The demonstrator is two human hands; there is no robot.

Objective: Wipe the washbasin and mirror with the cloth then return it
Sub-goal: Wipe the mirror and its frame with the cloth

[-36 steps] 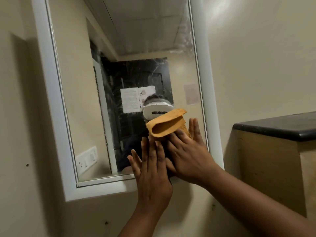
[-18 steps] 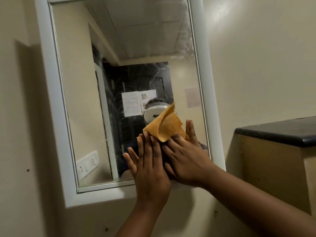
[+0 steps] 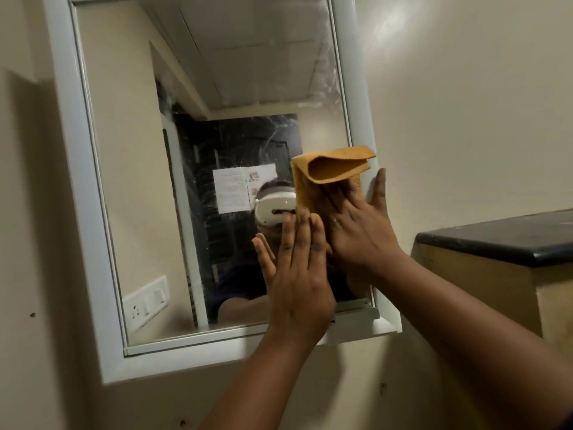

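**A:** What took up most of the view?

**B:** A cream wall (image 3: pixel 465 103), and on it a mirror (image 3: pixel 130 181) in a wide white frame (image 3: pixel 71 187). The glass showed wipe streaks, a ceiling, a dark doorway with a paper notice, and a white switch plate low on the left. At the right edge stood a cabinet (image 3: pixel 483 293) with a dark top (image 3: pixel 496 240), beside the mirror.

**B:** Below that came two bare forearms reaching up from the bottom of the view.

**A:** And the hands?

**B:** The right hand (image 3: pixel 356 231) lay flat against the lower right part of the glass, fingers straight and close together, pressing the cloth to it. Its thumb stood apart, pointing up beside the inner edge of the frame. The left hand (image 3: pixel 294 274) lay flat just to its left, touching it, fingers straight and nearly together, thumb spread to the left. Its fingertips reached the lower edge of the cloth.

**A:** Where was the cloth?

**B:** The orange cloth (image 3: pixel 331 169) sat on the mirror near the right side of the frame, under the right fingers. Its top edge had folded over away from the glass.
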